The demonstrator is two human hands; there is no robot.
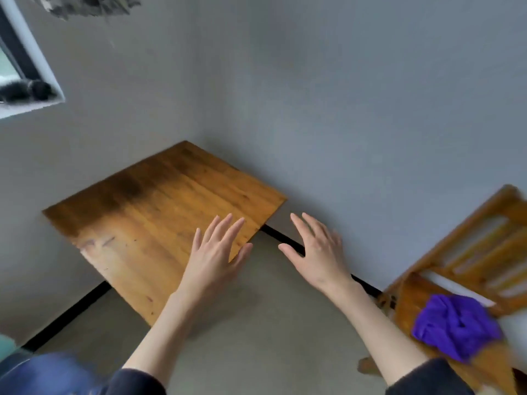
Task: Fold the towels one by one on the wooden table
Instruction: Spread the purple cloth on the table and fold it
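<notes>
A wooden table [159, 212] fills a grey-walled corner, its top bare wood. A crumpled purple towel [456, 326] lies on a wooden chair [470, 252] at right, well apart from the table. The left hand [216, 252] hovers over the table's near-right edge, the right hand [316, 249] beyond it over the floor [271, 323], both with fingers spread and holding nothing.

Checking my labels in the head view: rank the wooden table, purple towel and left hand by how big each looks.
1. wooden table, by far the largest.
2. purple towel and left hand look alike; the towel is crumpled and blurred, so I won't rank them.
</notes>
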